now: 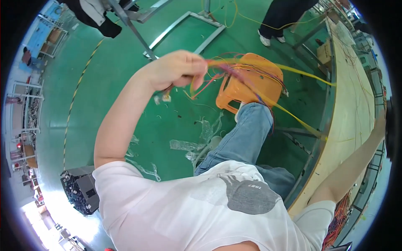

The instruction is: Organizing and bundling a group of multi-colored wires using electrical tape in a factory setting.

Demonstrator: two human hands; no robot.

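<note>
The fingers of the left hand [180,69] are curled in and seem to pinch one end of a bunch of wires [215,62], though the hand is blurry. A little white end piece [166,97], maybe a plug, hangs under it. The wires run from this hand over to the worktop [347,104]. The right hand [380,121] is by its far edge, too near the dark rim to tell how the fingers are.

To do this well, I think the left hand should hold the whole bunch snug, pull softly and keep the long wires from catching on the stool [234,90].

The wires are thin, bendy and round: yellow, red and purple. The worktop is flat, pale and looks like wood. The stool is smooth orange plastic with rounded corners. Crinkly see-through scraps [183,145] lie on the shiny green floor [92,108]. Farther off stands a straight gray metal frame [171,29].
</note>
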